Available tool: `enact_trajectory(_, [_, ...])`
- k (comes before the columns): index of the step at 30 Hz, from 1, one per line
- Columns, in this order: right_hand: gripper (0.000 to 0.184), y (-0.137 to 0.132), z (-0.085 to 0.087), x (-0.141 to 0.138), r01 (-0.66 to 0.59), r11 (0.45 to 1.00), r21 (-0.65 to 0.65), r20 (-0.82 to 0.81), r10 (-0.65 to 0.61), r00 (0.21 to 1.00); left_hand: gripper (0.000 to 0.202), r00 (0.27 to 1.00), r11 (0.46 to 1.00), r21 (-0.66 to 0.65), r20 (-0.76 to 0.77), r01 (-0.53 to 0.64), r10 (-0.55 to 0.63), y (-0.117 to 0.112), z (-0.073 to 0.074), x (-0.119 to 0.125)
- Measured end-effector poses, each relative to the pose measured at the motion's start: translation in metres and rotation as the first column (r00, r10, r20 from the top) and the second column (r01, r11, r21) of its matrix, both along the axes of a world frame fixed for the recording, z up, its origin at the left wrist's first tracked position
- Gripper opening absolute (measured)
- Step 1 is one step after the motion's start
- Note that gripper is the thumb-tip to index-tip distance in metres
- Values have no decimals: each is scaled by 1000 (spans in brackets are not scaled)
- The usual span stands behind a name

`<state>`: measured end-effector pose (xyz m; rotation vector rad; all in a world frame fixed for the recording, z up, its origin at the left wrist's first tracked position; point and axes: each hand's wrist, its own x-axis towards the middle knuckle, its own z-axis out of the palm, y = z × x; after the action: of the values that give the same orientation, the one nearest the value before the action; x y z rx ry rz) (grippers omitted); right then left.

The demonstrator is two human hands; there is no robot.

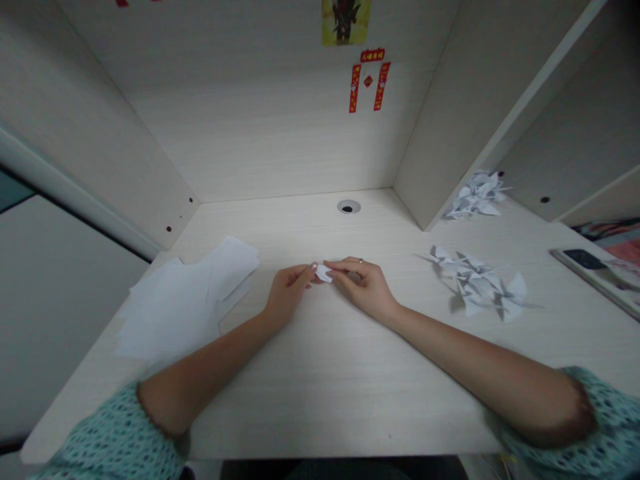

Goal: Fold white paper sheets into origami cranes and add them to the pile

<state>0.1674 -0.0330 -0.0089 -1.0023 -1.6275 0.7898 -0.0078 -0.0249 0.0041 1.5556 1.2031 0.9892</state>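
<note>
A small folded piece of white paper [323,273] is pinched in the air just above a pale wood-grain desk [325,400], midway between the hands and roughly in line with a round grommet [349,207] set near the back of the desk. Its long axis is laid nearly level across the desk, slanting slightly from upper left to lower right. Its ends are partly covered, so the way any tip points cannot be told.

The paper is gripped from its left end by the fingertips [311,269] of the left hand [287,293], with the fingers closed together. From the other side it is pinched by the right hand [361,287], whose fingers are curled inward and bear a ring [361,261]. Both forearms are angled inward from patterned teal sleeves [600,427].

A loose stack of white paper sheets [187,300] is laid to the left of the left hand. To the right, a heap of folded paper cranes [475,283] is spread on the desk, and a second heap of paper cranes [475,197] is placed farther back against the right partition [450,120]. A dark phone [585,259] is seen at the right edge.
</note>
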Motion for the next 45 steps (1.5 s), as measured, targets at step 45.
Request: enact_trajectory(45, [31,-6,9,7,70,909,410,282,-199,938,44,985,994,-96,167,50,-34,0,4,1])
